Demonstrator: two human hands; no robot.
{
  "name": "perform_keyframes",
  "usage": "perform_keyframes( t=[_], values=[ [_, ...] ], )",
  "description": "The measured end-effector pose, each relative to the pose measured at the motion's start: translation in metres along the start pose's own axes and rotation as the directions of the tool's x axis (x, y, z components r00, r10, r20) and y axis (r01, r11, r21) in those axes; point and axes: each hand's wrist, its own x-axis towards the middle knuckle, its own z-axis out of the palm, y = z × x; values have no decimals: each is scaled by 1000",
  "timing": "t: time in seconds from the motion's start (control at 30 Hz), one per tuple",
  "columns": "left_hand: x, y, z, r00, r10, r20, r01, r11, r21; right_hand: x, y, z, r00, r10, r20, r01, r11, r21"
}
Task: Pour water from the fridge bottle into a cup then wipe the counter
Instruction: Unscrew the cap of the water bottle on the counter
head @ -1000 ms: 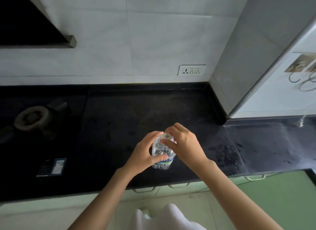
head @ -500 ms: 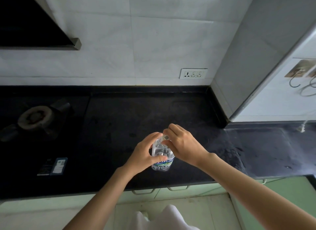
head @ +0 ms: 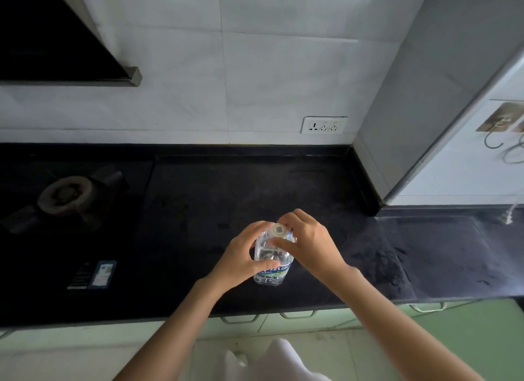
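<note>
The right hand (head: 307, 243) is curled over the top of a clear plastic water bottle (head: 272, 263), its thumb and fingertips pinched around the pale cap (head: 278, 229). Just to its left, the left hand (head: 241, 257) wraps the body of the bottle, fingers round the far side and thumb across the near side above the blue and green label. The bottle stands upright on the black counter (head: 255, 187), close to the front edge, and water shows through its clear sides. Both forearms reach in from below, bare to the elbow.

Beyond the hands the dark stone runs back to a white tiled wall, where a white socket plate (head: 324, 124) sits low, up and a little right of the right hand. Well off to the left of the left hand lies a gas burner (head: 65, 193) set in a dark hob, and nearer the front edge on that side a small blue and black packet (head: 92, 274) lies flat. To the right of the right hand the counter surface looks wet or smeared in a patch (head: 380, 263). Farther right a grey wall corner juts out, and past it metal hooks (head: 494, 138) hang on a white panel. Below the counter edge, pale green drawer fronts with handles (head: 296, 314) show between the arms, and white cloth (head: 279, 361) fills the bottom of the view.
</note>
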Motion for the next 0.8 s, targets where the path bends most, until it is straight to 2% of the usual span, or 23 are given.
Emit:
perform_keyframes(
  t=[0.1,0.27,0.33,0.43,0.5,0.57,0.67,0.8],
  values=[
    [0,1,-1,1000,-2,10,2,1000,11,1,0,3,995,-94,-18,95,995,24],
    [1,2,0,1000,-6,23,6,1000,1,6,9,-10,969,-211,132,206,977,48],
    [1,2,-1,1000,-7,22,7,1000,-1,8,6,-12,970,-179,163,169,983,73],
    [1,1,-1,1000,-8,15,8,1000,7,10,-8,-9,999,6,51,-9,998,70],
    [1,1,-2,1000,-7,18,7,1000,2,13,-15,-6,999,35,-19,-34,998,47],
    [0,-1,-2,1000,-5,23,5,1000,2,13,-15,-6,1000,6,-25,-4,998,63],
    [0,-2,-1,999,-7,34,7,1000,2,11,-9,-9,993,-117,9,116,991,63],
    [1,2,-3,999,14,37,-14,1000,-1,12,-5,-16,968,-218,122,210,975,69]
  ],
)
